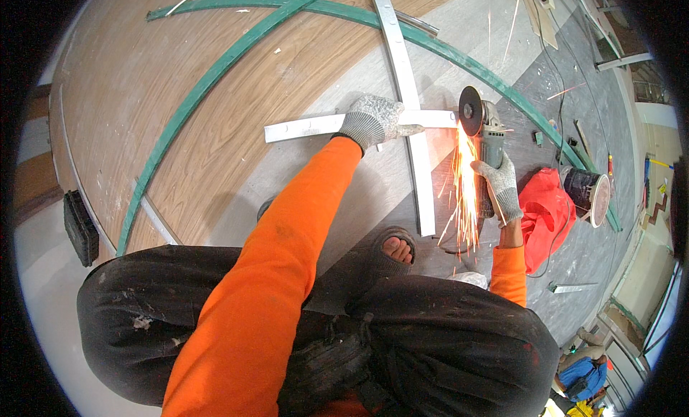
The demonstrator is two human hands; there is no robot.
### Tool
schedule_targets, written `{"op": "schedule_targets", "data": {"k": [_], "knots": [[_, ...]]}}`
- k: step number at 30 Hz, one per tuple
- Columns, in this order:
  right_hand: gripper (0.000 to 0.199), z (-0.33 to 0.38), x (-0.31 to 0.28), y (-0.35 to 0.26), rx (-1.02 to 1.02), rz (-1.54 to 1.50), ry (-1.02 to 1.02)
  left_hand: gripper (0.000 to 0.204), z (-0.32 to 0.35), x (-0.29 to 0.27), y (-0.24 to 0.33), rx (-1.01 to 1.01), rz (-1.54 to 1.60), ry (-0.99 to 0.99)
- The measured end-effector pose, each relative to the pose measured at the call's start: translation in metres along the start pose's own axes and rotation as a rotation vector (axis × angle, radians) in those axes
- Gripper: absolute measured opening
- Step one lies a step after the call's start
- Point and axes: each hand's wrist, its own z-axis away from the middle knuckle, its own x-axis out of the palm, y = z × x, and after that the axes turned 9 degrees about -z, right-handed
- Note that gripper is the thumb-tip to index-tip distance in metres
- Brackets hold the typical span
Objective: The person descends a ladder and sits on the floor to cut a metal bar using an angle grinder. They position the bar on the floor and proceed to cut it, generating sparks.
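Grinder (488, 141) right of metal strip (308, 125)

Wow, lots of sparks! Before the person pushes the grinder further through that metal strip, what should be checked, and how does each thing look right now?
1. Left hand gloved and pressing the metal strip flat: ok.
2. Right hand gloved, gripping the angle grinder: ok.
3. Disc meets the strip away from the left fingers: ok.
4. Sparks fly toward a bare-toed foot: not ok.
5. Red cloth lies close to the sparks: not ok.
6. Eye protection: cannot tell.
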Motion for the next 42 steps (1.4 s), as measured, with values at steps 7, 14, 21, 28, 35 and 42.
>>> {"op": "schedule_targets", "data": {"k": [7,14,21,28,35,42], "knots": [[0.048,0.012,0.01,-0.022,0.038,-0.068,0.0,0.081,0.002,0.006,-0.003,-0.005,-0.009,0.062],[0.047,0.005,0.002,-0.01,0.025,0.019,-0.008,0.081,0.003,0.001,-0.001,-0.01,0.022,0.024],[0.047,0.01,0.002,-0.01,0.015,-0.097,-0.033,0.079,0.003,0.003,-0.002,0.012,0.007,0.073],[0.047,0.015,0.003,-0.016,0.033,-0.049,-0.008,0.076,0.0,0.005,-0.001,-0.02,-0.003,0.053],[0.049,0.007,-0.001,-0.01,0.04,0.081,-0.004,0.077,0.002,0.002,-0.001,0.01,0.004,0.063],[0.05,0.005,-0.001,-0.005,0.002,-0.004,-0.021,0.079,0.0,0.006,-0.002,-0.004,0.008,0.07]]}}
